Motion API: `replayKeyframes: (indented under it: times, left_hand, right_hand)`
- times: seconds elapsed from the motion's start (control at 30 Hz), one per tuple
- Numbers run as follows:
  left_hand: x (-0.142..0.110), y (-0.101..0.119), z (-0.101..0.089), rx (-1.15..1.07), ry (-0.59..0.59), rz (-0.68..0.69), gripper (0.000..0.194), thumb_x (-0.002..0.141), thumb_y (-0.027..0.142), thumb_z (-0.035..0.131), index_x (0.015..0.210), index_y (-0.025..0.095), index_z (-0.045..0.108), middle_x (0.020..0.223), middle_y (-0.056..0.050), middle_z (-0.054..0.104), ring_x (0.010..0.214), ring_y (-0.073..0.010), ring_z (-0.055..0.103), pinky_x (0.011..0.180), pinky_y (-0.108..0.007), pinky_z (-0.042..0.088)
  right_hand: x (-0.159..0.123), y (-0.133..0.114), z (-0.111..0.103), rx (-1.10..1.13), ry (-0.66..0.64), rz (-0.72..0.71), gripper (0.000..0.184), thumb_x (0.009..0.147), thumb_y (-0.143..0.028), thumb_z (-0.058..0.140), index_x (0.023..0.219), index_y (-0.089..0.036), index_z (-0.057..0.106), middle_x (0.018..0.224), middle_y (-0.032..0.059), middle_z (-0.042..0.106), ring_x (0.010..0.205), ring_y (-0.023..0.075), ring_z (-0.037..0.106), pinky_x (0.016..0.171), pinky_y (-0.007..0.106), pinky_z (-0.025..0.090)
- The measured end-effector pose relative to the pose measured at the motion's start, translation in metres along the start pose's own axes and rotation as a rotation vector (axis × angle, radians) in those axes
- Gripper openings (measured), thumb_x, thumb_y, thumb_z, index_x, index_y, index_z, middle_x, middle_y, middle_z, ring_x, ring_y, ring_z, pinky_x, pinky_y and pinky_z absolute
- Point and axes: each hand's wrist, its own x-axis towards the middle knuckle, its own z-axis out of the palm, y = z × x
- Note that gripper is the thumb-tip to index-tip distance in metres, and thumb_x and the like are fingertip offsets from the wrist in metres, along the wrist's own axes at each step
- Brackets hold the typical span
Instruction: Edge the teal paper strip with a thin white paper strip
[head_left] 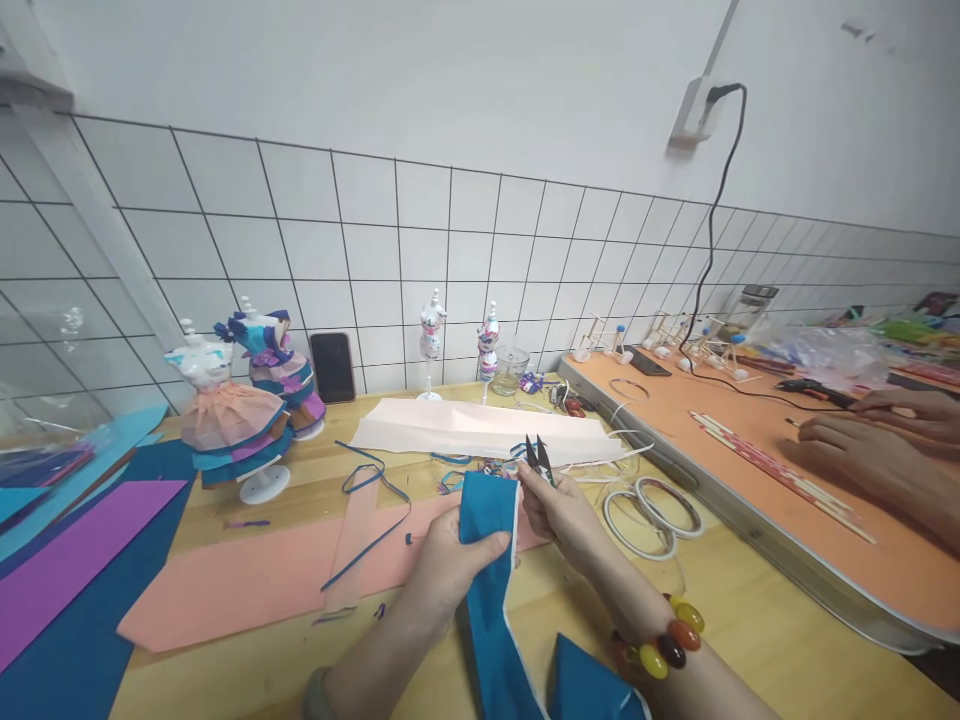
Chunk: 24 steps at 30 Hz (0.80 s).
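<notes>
My left hand (450, 560) is closed on a blue strip (491, 600) of fabric or paper, its thumb flat across the front. A narrow white band runs along the strip's right edge, and the lower part hangs down to the bottom of the view. Small dark snips (538, 460) sit in my right hand (551, 505), their blades pointing up and apart. The fingertips of that hand are at the strip's upper right edge; whether they pinch it I cannot tell. Another folded blue piece (589, 685) shows below. Behind the strip lies a long pink piece (247, 575).
Two dressed mini mannequins (225, 400) stand at left, two bare ones (431, 340) at the back. A pale sheet (480, 428), a phone (332, 367) and white tape rolls (667, 507) surround my hands. At right, another person's hands (862, 450) rest over an orange board (787, 480).
</notes>
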Motion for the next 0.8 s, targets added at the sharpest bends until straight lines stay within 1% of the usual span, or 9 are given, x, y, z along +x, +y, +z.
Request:
replayKeyframes:
  times: [0.07,0.13,0.23,0.4,0.5,0.57,0.63,0.7,0.8]
  left_hand:
    - [0.0,0.003,-0.001,-0.015,0.018,0.009,0.026,0.058,0.028,0.077,0.074,0.013,0.064,0.061,-0.004,0.065,0.057,-0.0165,0.06,0.056,-0.026,0.046]
    - [0.001,0.009,-0.005,-0.052,0.067,0.032,0.026,0.059,0.029,0.077,0.075,0.013,0.064,0.062,-0.004,0.065,0.056,-0.0152,0.059,0.054,-0.025,0.046]
    - [0.004,0.025,-0.012,-0.158,0.164,0.097,0.029,0.057,0.028,0.078,0.078,0.012,0.065,0.064,-0.003,0.066,0.054,-0.0136,0.059,0.055,-0.024,0.047]
    - [0.003,0.056,-0.023,-0.324,0.312,0.235,0.035,0.053,0.021,0.079,0.083,0.011,0.066,0.074,-0.005,0.07,0.061,-0.016,0.063,0.061,-0.026,0.051]
    - [0.0,0.067,-0.025,-0.354,0.382,0.271,0.036,0.052,0.018,0.079,0.084,0.011,0.066,0.071,-0.004,0.07,0.058,-0.0144,0.062,0.06,-0.025,0.051]
    - [-0.003,0.068,-0.024,-0.345,0.362,0.29,0.039,0.052,0.019,0.079,0.087,0.012,0.064,0.075,-0.004,0.07,0.061,-0.0153,0.063,0.063,-0.026,0.051]
    - [-0.005,0.066,-0.023,-0.293,0.294,0.31,0.04,0.054,0.021,0.079,0.09,0.013,0.063,0.08,-0.005,0.07,0.066,-0.0162,0.064,0.066,-0.027,0.051]
    - [-0.008,0.063,-0.021,-0.213,0.215,0.315,0.036,0.058,0.024,0.077,0.09,0.015,0.062,0.076,-0.004,0.068,0.062,-0.0154,0.062,0.062,-0.027,0.05]
    - [-0.014,0.061,-0.017,-0.064,0.137,0.297,0.03,0.062,0.026,0.074,0.088,0.017,0.06,0.068,-0.002,0.066,0.056,-0.0148,0.06,0.056,-0.026,0.049]
  right_hand:
    - [0.002,0.001,-0.003,-0.088,0.025,-0.014,0.043,0.081,-0.062,0.037,0.072,-0.021,0.046,0.044,-0.0114,0.026,0.034,0.0072,0.024,0.036,0.021,0.018]
    - [0.003,0.003,-0.004,-0.197,0.064,-0.052,0.042,0.08,-0.06,0.042,0.078,-0.019,0.051,0.05,-0.0077,0.039,0.042,0.0097,0.037,0.042,0.022,0.027]
    - [-0.001,0.007,-0.003,-0.367,0.123,-0.108,0.036,0.075,-0.055,0.053,0.074,-0.019,0.055,0.065,-0.0004,0.056,0.061,0.0154,0.05,0.055,0.025,0.034]
    - [-0.007,0.012,-0.003,-0.532,0.126,-0.162,0.022,0.069,-0.042,0.064,0.072,-0.019,0.062,0.076,0.0058,0.063,0.071,0.0214,0.055,0.068,0.031,0.036]
    - [-0.003,0.009,-0.009,-0.55,0.175,-0.208,0.018,0.067,-0.034,0.066,0.074,-0.018,0.065,0.088,0.0117,0.063,0.09,0.0285,0.052,0.083,0.039,0.033]
    - [-0.001,0.002,-0.013,-0.522,0.219,-0.241,0.023,0.07,-0.036,0.063,0.083,-0.016,0.066,0.102,0.0156,0.06,0.106,0.0315,0.045,0.094,0.043,0.026]
    - [-0.002,-0.009,-0.014,-0.461,0.226,-0.267,0.032,0.076,-0.041,0.057,0.092,-0.015,0.065,0.11,0.0164,0.058,0.111,0.0301,0.043,0.098,0.043,0.026]
    - [-0.01,-0.024,-0.01,-0.378,0.172,-0.269,0.038,0.082,-0.046,0.048,0.097,-0.014,0.063,0.109,0.0152,0.06,0.106,0.0271,0.05,0.094,0.041,0.034]
    - [-0.026,-0.049,0.003,-0.256,0.007,-0.238,0.047,0.087,-0.051,0.037,0.096,-0.014,0.064,0.101,0.0127,0.066,0.093,0.0234,0.06,0.083,0.039,0.045]
